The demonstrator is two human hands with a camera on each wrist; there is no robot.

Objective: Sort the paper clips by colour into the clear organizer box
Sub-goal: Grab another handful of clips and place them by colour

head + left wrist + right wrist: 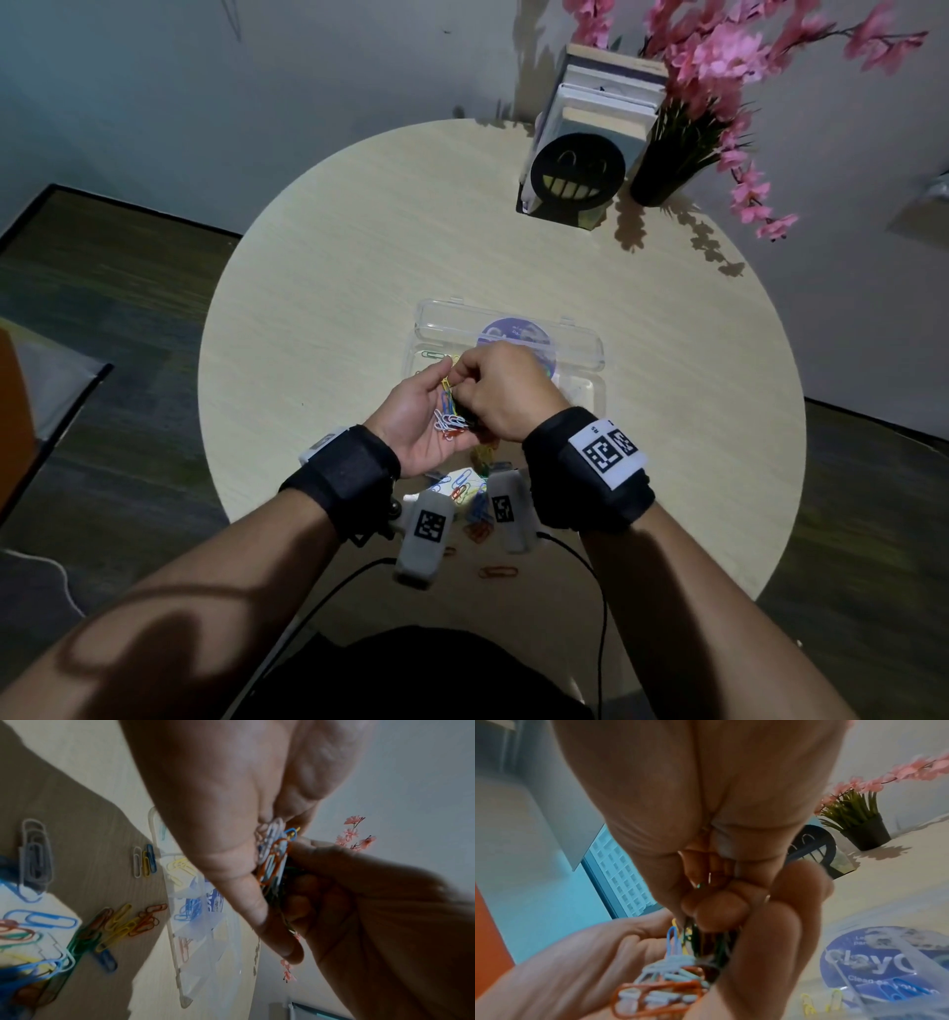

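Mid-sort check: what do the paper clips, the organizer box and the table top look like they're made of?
Paper clips: probably wire with a coloured coating; thin bent loops in matte solid colours, no bare metal showing.
Organizer box: clear rigid plastic, glossy; the table and a round label show through it.
Table: pale wood-look top, perhaps laminate; fine straight grain lines, matte surface. Solid wood cannot be ruled out.

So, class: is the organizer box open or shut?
Open. The box lies with its lid swung flat behind it, and blue clips and yellow clips lie in its compartments.
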